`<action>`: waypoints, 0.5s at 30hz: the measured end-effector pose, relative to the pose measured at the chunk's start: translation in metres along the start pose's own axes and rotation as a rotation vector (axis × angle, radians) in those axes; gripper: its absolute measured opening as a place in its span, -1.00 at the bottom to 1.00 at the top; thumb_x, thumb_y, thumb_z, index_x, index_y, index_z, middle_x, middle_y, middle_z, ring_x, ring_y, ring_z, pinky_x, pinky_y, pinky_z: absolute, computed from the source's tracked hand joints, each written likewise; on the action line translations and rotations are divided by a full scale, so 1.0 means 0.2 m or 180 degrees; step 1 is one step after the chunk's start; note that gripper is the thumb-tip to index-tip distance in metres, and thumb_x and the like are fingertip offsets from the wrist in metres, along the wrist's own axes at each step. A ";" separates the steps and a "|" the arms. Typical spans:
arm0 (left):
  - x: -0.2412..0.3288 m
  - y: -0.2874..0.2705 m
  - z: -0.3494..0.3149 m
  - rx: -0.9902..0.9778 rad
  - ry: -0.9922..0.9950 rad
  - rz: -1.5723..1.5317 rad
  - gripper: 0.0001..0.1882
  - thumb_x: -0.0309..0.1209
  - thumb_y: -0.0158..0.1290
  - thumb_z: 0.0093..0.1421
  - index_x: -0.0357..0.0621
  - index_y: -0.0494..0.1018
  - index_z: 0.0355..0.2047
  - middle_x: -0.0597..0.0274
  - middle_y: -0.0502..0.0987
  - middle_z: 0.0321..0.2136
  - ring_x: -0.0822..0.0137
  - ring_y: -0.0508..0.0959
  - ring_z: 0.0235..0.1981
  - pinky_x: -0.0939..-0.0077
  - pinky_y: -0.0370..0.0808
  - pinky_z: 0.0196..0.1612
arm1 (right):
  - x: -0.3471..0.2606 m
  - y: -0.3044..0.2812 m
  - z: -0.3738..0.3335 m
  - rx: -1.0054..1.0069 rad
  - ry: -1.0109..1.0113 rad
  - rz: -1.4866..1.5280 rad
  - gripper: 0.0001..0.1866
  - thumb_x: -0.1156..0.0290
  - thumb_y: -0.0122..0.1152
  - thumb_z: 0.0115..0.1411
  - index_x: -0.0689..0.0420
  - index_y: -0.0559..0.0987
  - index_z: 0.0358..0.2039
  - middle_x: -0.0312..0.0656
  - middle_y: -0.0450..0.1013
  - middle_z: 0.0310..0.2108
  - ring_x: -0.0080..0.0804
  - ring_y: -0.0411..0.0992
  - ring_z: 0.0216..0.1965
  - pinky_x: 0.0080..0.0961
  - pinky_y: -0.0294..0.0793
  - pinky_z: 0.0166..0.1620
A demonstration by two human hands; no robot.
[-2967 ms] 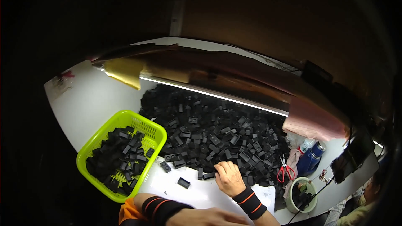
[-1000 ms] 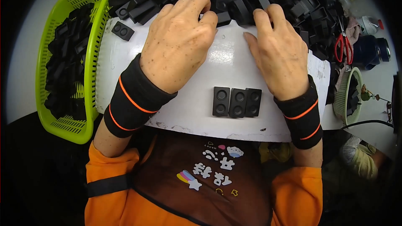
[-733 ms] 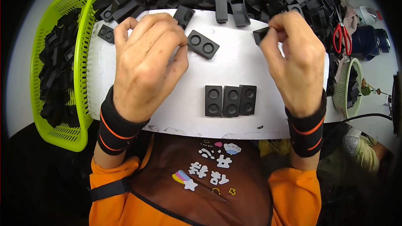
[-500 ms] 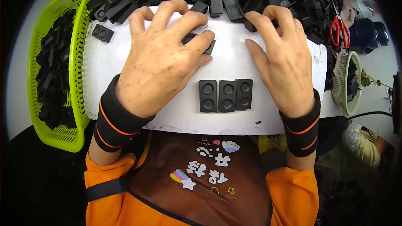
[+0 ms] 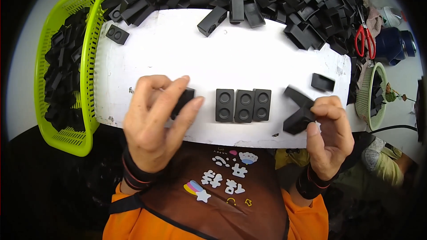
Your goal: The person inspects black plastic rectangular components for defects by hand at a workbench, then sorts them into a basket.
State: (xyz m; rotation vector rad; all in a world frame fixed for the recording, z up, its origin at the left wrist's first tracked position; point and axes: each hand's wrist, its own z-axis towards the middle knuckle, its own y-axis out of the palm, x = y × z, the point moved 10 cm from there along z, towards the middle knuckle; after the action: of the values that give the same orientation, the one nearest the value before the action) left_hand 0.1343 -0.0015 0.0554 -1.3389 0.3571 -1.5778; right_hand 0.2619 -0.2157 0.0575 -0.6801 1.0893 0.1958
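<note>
Three black rubber-looking blocks, each with two round recesses on top, stand in a row at the middle of the white board. Left of them, my left hand is closed around another black block, mostly hidden behind the fingers. To the row's right, my right hand pinches black blocks between thumb and fingers. They are smeared by motion; two seem to cross at an angle. Just beyond that hand lies a hollow black block, its open side showing.
A heap of black blocks covers the far side. At left stands a green basket full of them, with a lone block beside it. Red-handled scissors, a dark blue cup and a pale basket are at right.
Both hands have come back from the heap toward the near edge, the left with one block and the right with blocks in its fingers. A hollow block now lies at the board's right.
</note>
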 end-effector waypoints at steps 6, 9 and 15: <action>0.01 0.14 0.01 -0.0683 -0.0369 -0.0761 -0.46 -0.31 0.36 0.01 -0.45 0.48 -0.09 -0.05 0.47 -0.15 0.40 0.47 -0.54 0.54 0.45 -0.51 | 0.06 -0.01 0.02 0.0297 0.0044 -0.0633 -0.70 0.77 0.16 0.07 0.37 0.51 -0.14 -0.06 0.45 -0.25 -0.50 0.40 -0.39 -0.64 0.40 -0.36; 0.10 0.10 0.06 -0.0646 0.0428 -0.0028 -0.24 -0.16 0.40 -0.11 -0.39 0.45 0.03 -0.10 0.47 -0.06 0.22 0.54 -0.24 0.48 0.50 -0.29 | -0.01 0.09 0.07 0.0212 -0.0441 -0.0738 -0.74 0.75 0.16 0.10 0.38 0.49 -0.16 -0.02 0.44 -0.23 -0.42 0.43 -0.33 -0.58 0.46 -0.33; 0.35 0.30 0.12 -0.0857 0.0904 -0.0213 -0.16 -0.16 0.40 -0.20 -0.25 0.41 0.10 0.02 0.46 0.03 0.00 0.45 0.01 0.14 0.31 0.11 | 0.04 0.09 0.03 0.0222 0.0029 -0.0117 -0.71 0.73 0.05 0.20 0.37 0.41 -0.05 0.05 0.38 -0.08 -0.35 0.44 -0.16 -0.49 0.52 -0.11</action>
State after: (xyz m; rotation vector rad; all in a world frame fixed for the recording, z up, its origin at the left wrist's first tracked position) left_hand 0.1924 -0.0763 0.0592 -1.3375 0.7272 -1.8302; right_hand 0.2618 -0.1989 0.0458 -0.6385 1.0866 0.1226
